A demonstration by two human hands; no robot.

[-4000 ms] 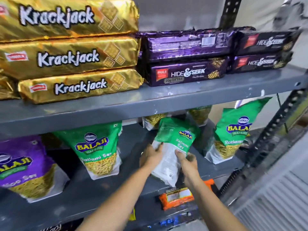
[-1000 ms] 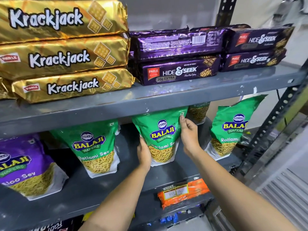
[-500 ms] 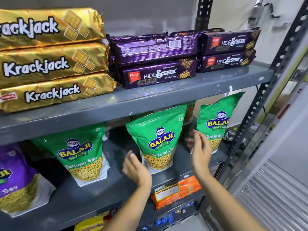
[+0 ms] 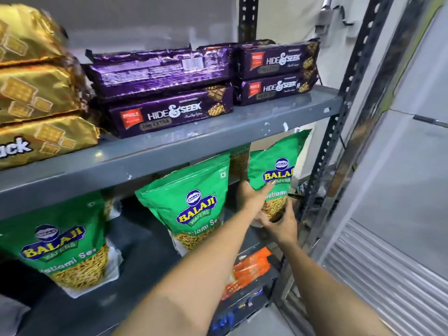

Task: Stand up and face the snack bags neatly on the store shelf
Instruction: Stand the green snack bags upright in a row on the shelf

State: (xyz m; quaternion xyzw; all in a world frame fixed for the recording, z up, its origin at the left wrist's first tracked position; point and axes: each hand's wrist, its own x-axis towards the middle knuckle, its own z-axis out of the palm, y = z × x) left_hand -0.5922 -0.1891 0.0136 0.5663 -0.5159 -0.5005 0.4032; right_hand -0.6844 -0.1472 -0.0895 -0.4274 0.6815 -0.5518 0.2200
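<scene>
Two hands on the rightmost green snack bag

Both hands meet at one glossy green pouch standing on the grey metal shelf. The left hand lies against the pouch's left edge, fingers loosely stretched across its printed front. The right hand cups the pouch's lower right corner, fingers curled round the clear window where thin yellow strands show. The pouch leans a little to the right, its flat sealed top tucked under the shelf above.

Just left of the left hand stands a second green pouch, puffy and upright, facing front. Well to the left of both forearms is a third, likewise front-facing. Another pouch shows partly behind, between the first two.

Above the hands, on the upper shelf, lie stacked crinkly purple foil biscuit packs, long and brick-shaped, with shiny gold packs further left. Below the right hand, an orange packet lies flat.
</scene>
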